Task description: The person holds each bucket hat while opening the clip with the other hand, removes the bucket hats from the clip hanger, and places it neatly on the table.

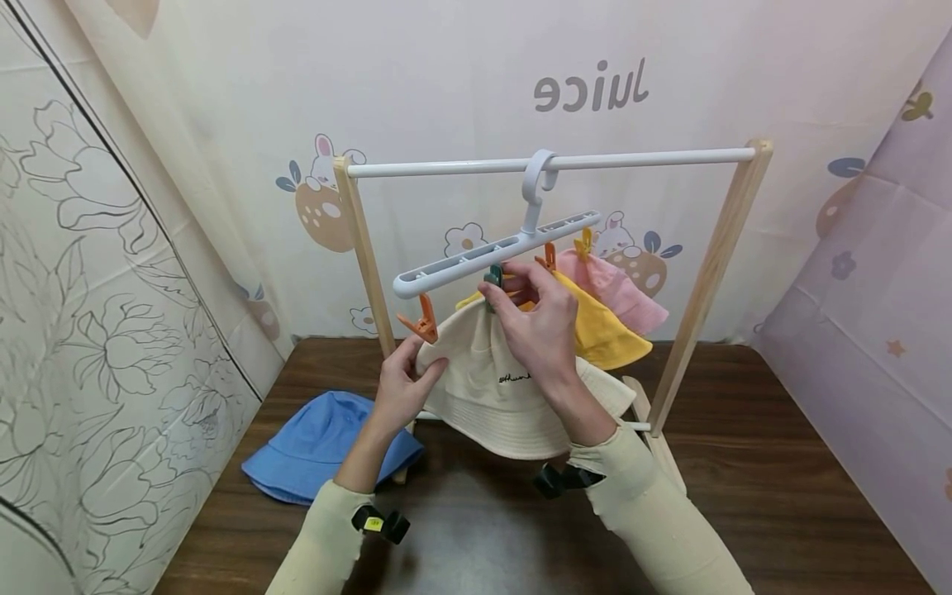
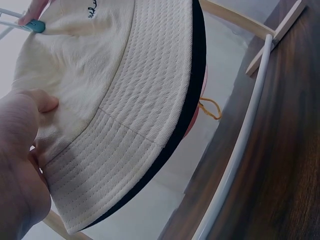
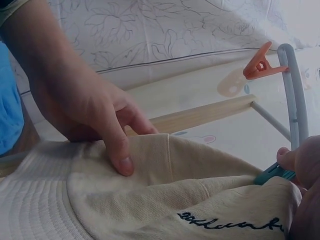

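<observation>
A cream bucket hat (image 1: 483,388) with dark script hangs under the white clip hanger (image 1: 476,263). With thumb on the outside of the crown, my left hand (image 1: 405,384) pinches the hat's left side. My right hand (image 1: 541,318) is up at the crown, its thumb and fingers pinching a green clip (image 1: 494,285) below the hanger bar. In the right wrist view the green clip (image 3: 275,173) sits at the crown's fabric. An orange clip (image 1: 422,319) hangs from the hanger's near end, just above my left hand, with nothing in it.
Behind, a yellow hat (image 1: 606,330) and a pink hat (image 1: 621,293) hang from clips. The hanger hooks over the white rail (image 1: 446,168) of a wooden-sided rack (image 1: 710,285). A blue bucket hat (image 1: 320,442) lies on the dark wooden table (image 1: 781,496) at left.
</observation>
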Available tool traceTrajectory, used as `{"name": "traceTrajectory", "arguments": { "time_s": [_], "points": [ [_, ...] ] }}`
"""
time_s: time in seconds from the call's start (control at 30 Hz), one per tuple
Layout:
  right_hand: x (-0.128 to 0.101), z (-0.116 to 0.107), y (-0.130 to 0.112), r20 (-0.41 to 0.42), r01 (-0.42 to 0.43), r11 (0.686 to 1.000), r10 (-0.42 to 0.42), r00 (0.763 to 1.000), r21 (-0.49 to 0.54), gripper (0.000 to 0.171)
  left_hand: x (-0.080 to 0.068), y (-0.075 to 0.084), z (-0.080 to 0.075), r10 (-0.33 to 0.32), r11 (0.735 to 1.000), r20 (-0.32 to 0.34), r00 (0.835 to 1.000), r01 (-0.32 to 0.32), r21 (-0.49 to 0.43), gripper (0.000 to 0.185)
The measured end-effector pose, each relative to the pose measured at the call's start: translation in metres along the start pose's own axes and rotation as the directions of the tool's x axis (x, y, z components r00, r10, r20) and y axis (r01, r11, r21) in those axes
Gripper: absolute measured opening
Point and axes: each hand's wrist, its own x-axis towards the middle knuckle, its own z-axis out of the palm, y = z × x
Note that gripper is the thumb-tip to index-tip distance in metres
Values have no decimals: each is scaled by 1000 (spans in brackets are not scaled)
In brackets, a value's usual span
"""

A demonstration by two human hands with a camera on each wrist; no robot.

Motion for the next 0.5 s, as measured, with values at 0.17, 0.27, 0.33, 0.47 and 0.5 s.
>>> {"name": "traceTrajectory", "arguments": {
  "time_s": [0.17, 0.27, 0.33, 0.47, 0.5],
  "points": [
    [0, 0, 1, -1, -1, 1000, 1, 1000, 1, 28, -1, 0, 0, -1, 1000, -2, 1000, 1, -10, 34],
    [0, 0, 1, 0, -3, 1000, 3, 1000, -1, 28, -2, -1, 0, 8, 1000, -7, 1000, -8, -10, 34],
    [-1, 0, 1, 1, -4, 1000, 4, 1000, -4, 29, -2, -3, 0, 13, 1000, -10, 1000, -13, -10, 33],
    [-1, 0, 2, 1, -9, 1000, 9, 1000, -4, 29, -4, -4, 1, 12, 1000, -16, 1000, -13, -10, 32],
    [0, 0, 2, 1, -9, 1000, 9, 1000, -3, 29, -4, -4, 1, 11, 1000, -18, 1000, -11, -12, 31]
  ]
}}
